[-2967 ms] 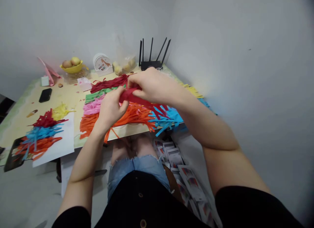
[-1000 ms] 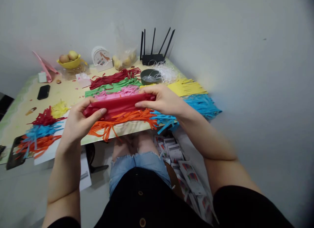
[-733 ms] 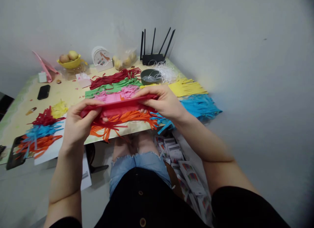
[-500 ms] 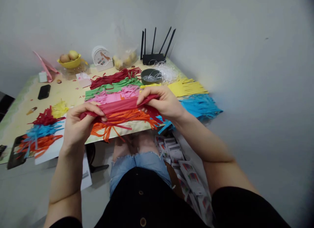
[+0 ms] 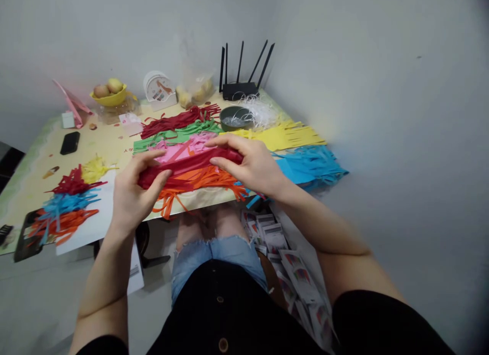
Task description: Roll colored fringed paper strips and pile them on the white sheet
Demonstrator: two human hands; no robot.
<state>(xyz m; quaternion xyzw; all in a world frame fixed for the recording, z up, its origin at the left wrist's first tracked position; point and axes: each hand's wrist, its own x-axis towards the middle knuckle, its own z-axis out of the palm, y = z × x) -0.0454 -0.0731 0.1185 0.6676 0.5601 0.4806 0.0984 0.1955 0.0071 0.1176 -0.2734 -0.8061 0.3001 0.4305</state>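
Note:
Above the table's front edge, a red strip of fringed tissue paper point(image 5: 187, 164) is stretched out between my two hands, loosely rolled lengthwise. My left hand point(image 5: 133, 184) has its left end, the thumb below and the fingers above. My right hand point(image 5: 252, 164) is around the other end, thumb and forefinger spread along it while the remaining fingers are mostly hidden. Under and in front of the strip lie orange fringed paper point(image 5: 217, 178) and pink fringed paper point(image 5: 162, 150). Blue fringed paper point(image 5: 309, 166) spreads beside my right wrist.
Green point(image 5: 179, 135), dark red point(image 5: 179, 121) and yellow fringed paper point(image 5: 290, 137) lie farther back. A bowl point(image 5: 235, 119), white string point(image 5: 263, 113) and a router point(image 5: 240, 91) stand behind. Small coloured tassels point(image 5: 71, 205) and phones point(image 5: 70, 142) are at left. Packets point(image 5: 294, 273) fill the floor at right.
The red strip has gone from a flatter, pinched sheet to a narrower roll. Both hands have loosened their pinch, with thumbs and forefingers spreading along it. The left hand has shifted slightly right.

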